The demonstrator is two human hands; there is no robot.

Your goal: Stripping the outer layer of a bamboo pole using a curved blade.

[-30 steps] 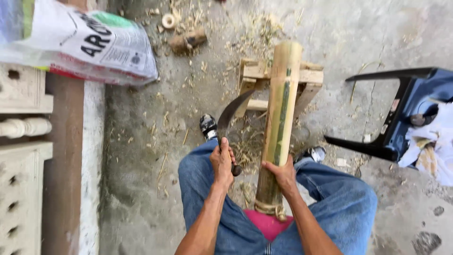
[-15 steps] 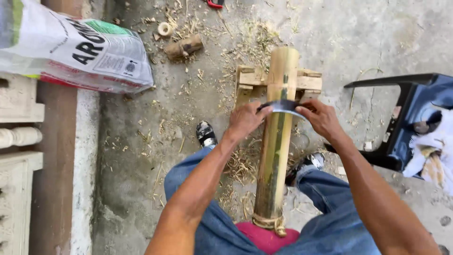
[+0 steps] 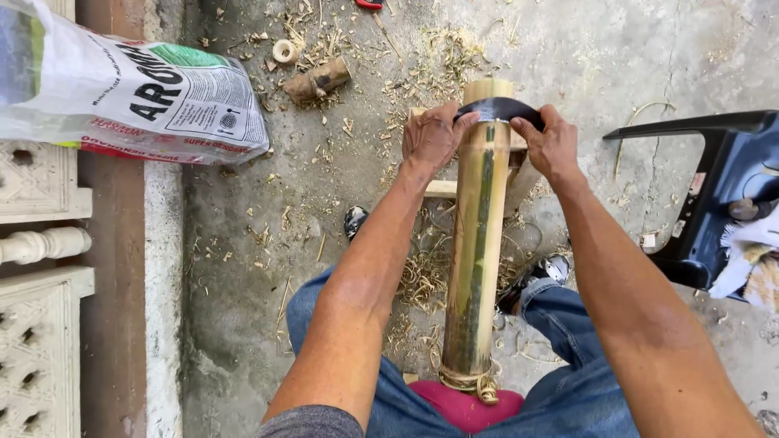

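Printed white sack (image 3: 122, 89): well left of both hands. Left hand (image 3: 432, 136), right hand (image 3: 552, 146): each gripping an end of curved dark blade (image 3: 499, 108) laid across bamboo pole (image 3: 479, 243). Shaving-strewn concrete floor (image 3: 243, 243).

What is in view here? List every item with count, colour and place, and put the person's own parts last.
bamboo pole: one, yellow-green, running from the lap up to a wooden block
curved blade: one, dark, across the pole's far end
wooden block: one, pale, under the pole
bamboo offcuts: two, tan, on the floor at the top, one a short log and one a small ring
shavings: many, straw-coloured, scattered on the concrete floor
sack: one, white with print, upper left
carved panels: pale, along the left edge
chair: one, black, right edge
shoes: two, dark, beside the pole
jeans: blue, bottom
left hand: gripping the blade's left end
right hand: gripping the blade's right end
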